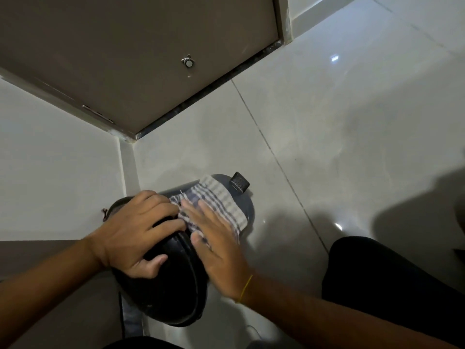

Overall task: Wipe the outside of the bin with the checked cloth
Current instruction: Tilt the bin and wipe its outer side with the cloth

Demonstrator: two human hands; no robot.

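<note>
A grey pedal bin [247, 210] with a black lid [173, 293] is tipped toward me on the tiled floor, its black foot pedal [240, 183] pointing away. The checked cloth [219, 200] lies spread over the bin's grey side. My right hand [219, 245] presses flat on the near part of the cloth, fingers straight and together. My left hand [136, 233] grips the lid's rim from above, fingers curled over its edge.
The bin stands in a corner between a white wall [57, 172] and a brown door [141, 59] with a small round stopper [188, 62]. Glossy pale floor tiles [339, 134] stretch to the right. My dark-clothed knee [392, 278] is at the lower right.
</note>
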